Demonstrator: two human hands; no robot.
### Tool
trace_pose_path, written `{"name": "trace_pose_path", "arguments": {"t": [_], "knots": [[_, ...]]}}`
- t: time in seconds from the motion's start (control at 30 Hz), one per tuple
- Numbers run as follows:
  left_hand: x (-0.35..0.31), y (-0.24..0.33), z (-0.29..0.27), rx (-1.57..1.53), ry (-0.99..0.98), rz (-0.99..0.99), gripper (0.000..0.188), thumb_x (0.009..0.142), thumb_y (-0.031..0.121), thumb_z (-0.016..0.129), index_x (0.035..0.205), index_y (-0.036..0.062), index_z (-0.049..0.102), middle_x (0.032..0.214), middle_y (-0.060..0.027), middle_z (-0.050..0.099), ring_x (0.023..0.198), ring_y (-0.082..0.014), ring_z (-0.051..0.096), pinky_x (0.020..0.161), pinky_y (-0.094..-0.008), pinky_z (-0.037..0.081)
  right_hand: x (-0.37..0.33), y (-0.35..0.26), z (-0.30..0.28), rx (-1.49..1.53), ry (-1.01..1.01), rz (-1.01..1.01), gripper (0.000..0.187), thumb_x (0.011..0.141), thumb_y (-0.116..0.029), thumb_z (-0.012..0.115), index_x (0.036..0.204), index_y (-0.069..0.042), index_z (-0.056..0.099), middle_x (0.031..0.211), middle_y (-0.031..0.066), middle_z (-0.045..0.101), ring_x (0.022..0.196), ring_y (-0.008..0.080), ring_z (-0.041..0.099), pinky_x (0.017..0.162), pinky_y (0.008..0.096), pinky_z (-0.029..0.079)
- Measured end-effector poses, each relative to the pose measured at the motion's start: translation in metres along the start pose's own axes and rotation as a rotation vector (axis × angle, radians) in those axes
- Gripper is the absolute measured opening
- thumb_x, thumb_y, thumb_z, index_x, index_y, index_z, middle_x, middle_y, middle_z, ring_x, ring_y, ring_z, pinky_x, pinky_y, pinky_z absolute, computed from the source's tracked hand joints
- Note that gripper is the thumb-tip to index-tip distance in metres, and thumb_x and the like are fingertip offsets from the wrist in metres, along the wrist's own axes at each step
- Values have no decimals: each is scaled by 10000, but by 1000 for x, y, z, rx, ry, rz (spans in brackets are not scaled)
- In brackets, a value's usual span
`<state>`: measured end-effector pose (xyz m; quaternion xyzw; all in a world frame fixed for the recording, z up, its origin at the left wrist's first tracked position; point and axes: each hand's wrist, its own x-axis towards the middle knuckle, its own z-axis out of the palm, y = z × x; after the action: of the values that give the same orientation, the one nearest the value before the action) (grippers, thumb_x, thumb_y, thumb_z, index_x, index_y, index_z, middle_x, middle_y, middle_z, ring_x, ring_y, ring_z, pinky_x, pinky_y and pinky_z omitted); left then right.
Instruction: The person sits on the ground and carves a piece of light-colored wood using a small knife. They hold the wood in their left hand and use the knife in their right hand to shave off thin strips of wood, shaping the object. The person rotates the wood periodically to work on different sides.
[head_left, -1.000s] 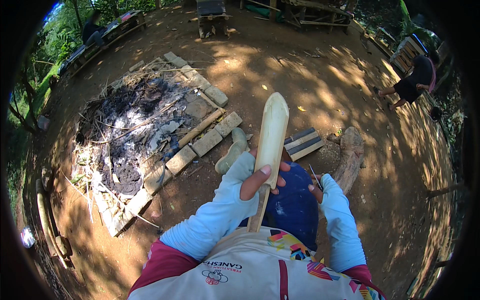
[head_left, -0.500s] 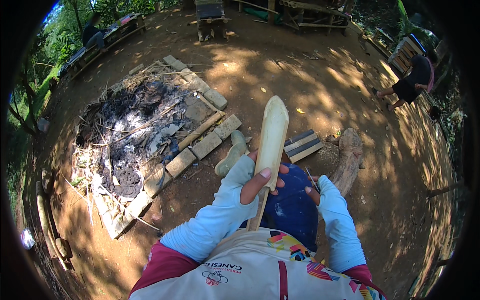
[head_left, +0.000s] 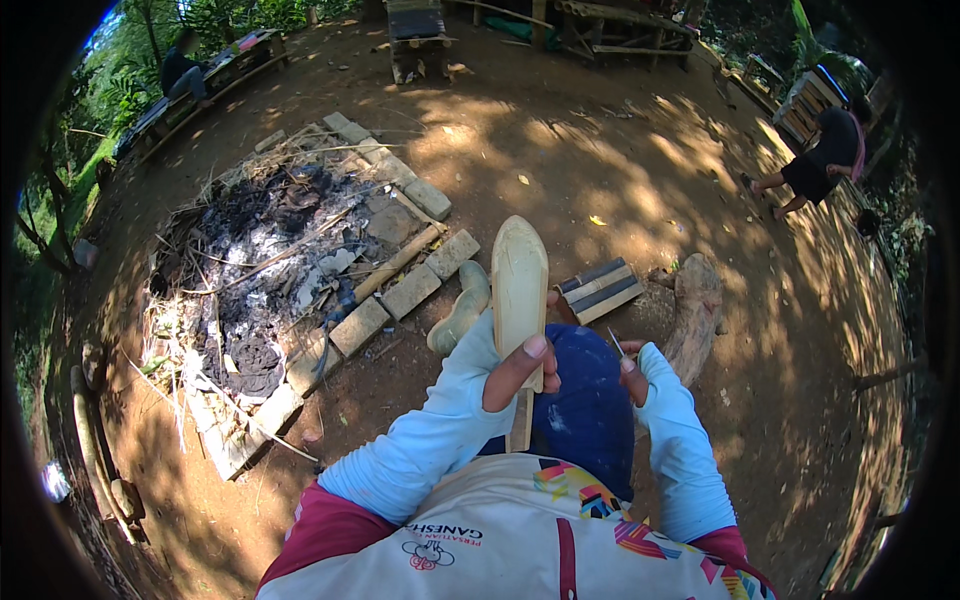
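Observation:
My left hand is closed round a pale bamboo paddle, thumb across its front where the broad part meets the narrow handle. The paddle stands nearly upright in view, its rounded tip pointing away from me and its handle reaching back toward my shirt. To its right, my right hand pinches a small thin-bladed knife over the side of my knee. The blade is apart from the bamboo, and most of the knife's grip is hidden by the fingers.
A fire pit of ash and charred wood, edged with blocks, lies at left. Beyond my knee sits a small slatted wooden block, beside a log. One person is at far right, another on a far-left bench.
The bamboo paddle has come down toward me and tilted slightly left, its face turned somewhat. My right hand, still with the knife, has shifted only a little.

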<state>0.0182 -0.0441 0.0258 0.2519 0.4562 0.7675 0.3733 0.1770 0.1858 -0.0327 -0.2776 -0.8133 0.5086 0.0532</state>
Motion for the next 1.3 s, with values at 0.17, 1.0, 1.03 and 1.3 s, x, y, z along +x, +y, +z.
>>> {"name": "trace_pose_path", "arguments": {"t": [0.17,1.0,1.03,1.3], "knots": [[-6,-2,0,127,82,-92,583,933,399,666,1286,-18,464,887,-90,645,846,-171,668,761,-276,543,-13,-33,4,92,-37,-49,417,1001,-413,518,1199,-46,529,800,3,549,694,83,470,645,241,402],[-18,10,21,415,40,235,424,939,250,673,1224,13,468,931,-84,609,789,-133,618,694,-246,500,-42,-151,-24,-446,-64,-864,338,787,-102,757,1092,-76,614,837,122,625,705,303,631,595,395,493],[-17,7,18,512,37,274,422,941,243,669,1230,15,461,929,-82,608,784,-127,610,686,-238,492,-44,-153,-24,-472,-69,-856,340,783,-100,761,1082,-70,604,860,128,633,725,299,639,620,384,504],[-15,9,22,471,-31,332,462,850,206,775,1137,25,460,944,-47,564,809,-105,569,698,-237,463,-50,-162,-31,-658,-108,-807,370,760,-103,779,1071,-75,582,881,130,635,756,303,650,651,381,517]]}}
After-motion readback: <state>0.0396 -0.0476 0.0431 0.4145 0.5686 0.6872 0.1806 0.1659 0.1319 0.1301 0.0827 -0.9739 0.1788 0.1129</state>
